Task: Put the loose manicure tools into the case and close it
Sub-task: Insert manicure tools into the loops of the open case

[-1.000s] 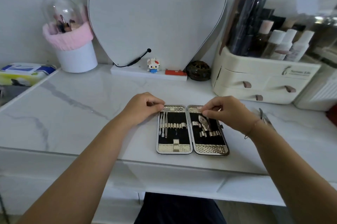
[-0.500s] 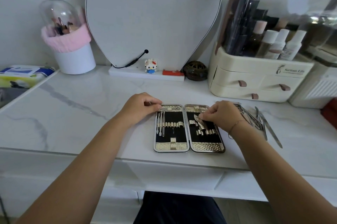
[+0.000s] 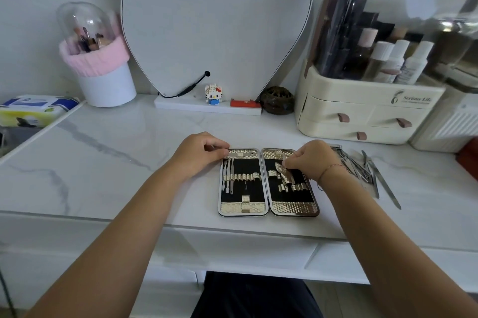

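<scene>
A manicure case point(image 3: 269, 207) lies open flat near the front edge of the marble table, gold-trimmed with black lining and gold elastic loops. Three thin tools point(image 3: 228, 175) sit in the left half. My left hand point(image 3: 200, 153) pinches the top left corner of the case. My right hand point(image 3: 311, 160) is over the right half, its fingers pinching a metal clipper point(image 3: 284, 174) that lies slanted among the loops. Several loose metal tools point(image 3: 367, 172) lie on the table just right of the case.
A cream cosmetics organiser point(image 3: 362, 113) with drawers stands at the back right. A mirror point(image 3: 214, 20) on a white base leans at the back centre, with a small figurine point(image 3: 213, 95) and a dark round holder point(image 3: 278, 100). A white brush cup point(image 3: 103, 79) stands back left.
My right hand has moved down from the top edge of the right half onto the clipper in the loops. The left hand has stayed at the case's corner. The view has shifted, showing the loose tools.
</scene>
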